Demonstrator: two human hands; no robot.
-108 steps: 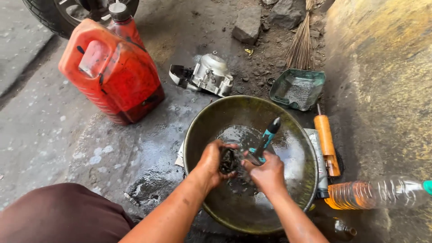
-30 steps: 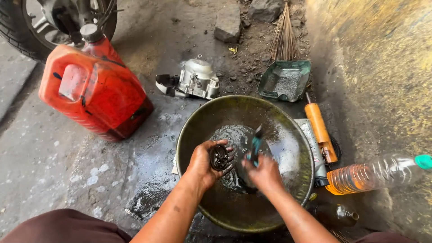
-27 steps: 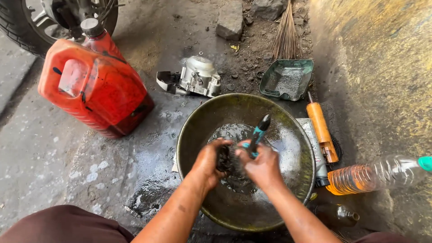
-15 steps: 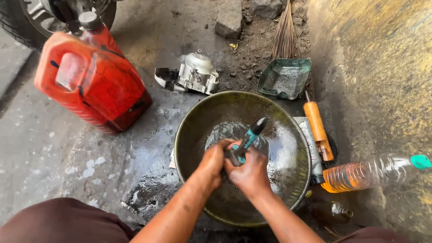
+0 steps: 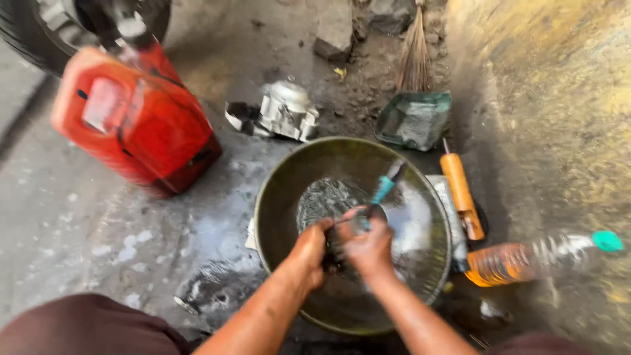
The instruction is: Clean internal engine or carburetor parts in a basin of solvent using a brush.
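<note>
— Small dark part (image 5: 332,253), where is it?

— Pressed between the two hands, low over the middle of the metal basin (image 5: 282,190). It is blurred and mostly covered, so its shape cannot be made out.

— The left hand (image 5: 307,253)?

— Curled shut around the dark part, fingers pointing toward the right hand.

— And the right hand (image 5: 367,246)?

— Closed on a brush with a teal and black handle (image 5: 383,187). The handle tilts up and away toward the basin's far right rim; the bristle end is hidden against the part. The two hands touch each other.

— What is in the basin?

— A shallow pool of dark, shiny liquid (image 5: 325,200) around the middle, just beyond the hands.

— And on the ground around it?

— A red jerrycan (image 5: 135,118) stands off the basin's far left side, with a tyre (image 5: 29,29) behind it. A silver engine cover (image 5: 282,112) lies just beyond the far rim. A green dustpan (image 5: 413,119) sits off the far right, with a stick broom (image 5: 414,56) behind it. An orange-handled tool (image 5: 460,194) lies just beside the right rim, and a clear plastic bottle of amber liquid with a teal cap (image 5: 532,256) lies on its side further right.

— Anything near the person?

— A brown-clad knee (image 5: 85,325) at the near left.
</note>
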